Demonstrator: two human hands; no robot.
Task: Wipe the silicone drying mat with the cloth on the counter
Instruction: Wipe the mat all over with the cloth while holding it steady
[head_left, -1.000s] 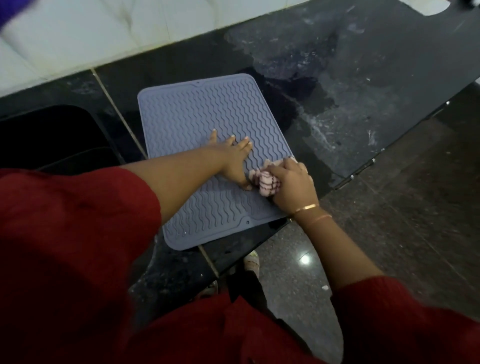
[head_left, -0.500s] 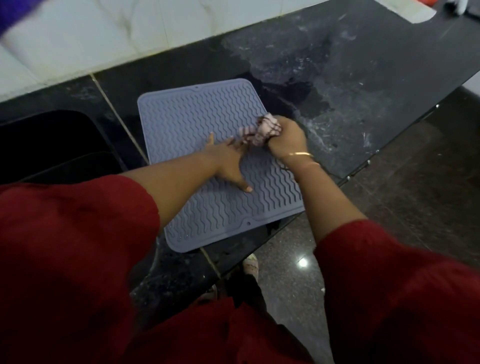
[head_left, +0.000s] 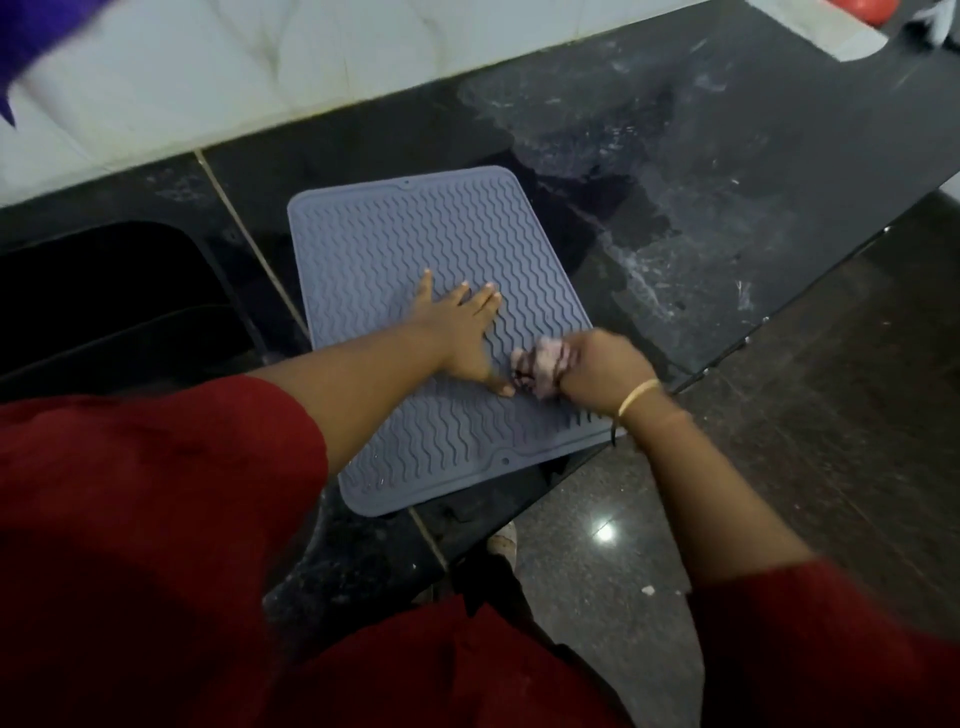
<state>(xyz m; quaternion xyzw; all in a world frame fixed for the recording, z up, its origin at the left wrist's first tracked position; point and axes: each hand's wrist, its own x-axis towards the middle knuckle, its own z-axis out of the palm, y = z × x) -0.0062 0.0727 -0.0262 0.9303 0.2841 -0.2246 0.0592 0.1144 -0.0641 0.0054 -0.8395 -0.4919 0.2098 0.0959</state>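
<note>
The silicone drying mat (head_left: 441, 291) overhangs the desk (head_left: 727, 208) edge. The left hand (head_left: 457, 332) presses flat on it with fingers spread; the right hand (head_left: 602, 369) fists the cloth (head_left: 537, 364) near that edge, where a hard stroke may drag the mat off.

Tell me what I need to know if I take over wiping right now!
Left hand: open, flat on the mat, holding it still.
Right hand: closed around the bunched cloth, pressing it on the mat's right side, near the front.
The mat lies on the dark counter, its front corner poking over the edge.
Done: wiping is under way.
Left: I can't tell which parts are clean, so go over the whole mat.
</note>
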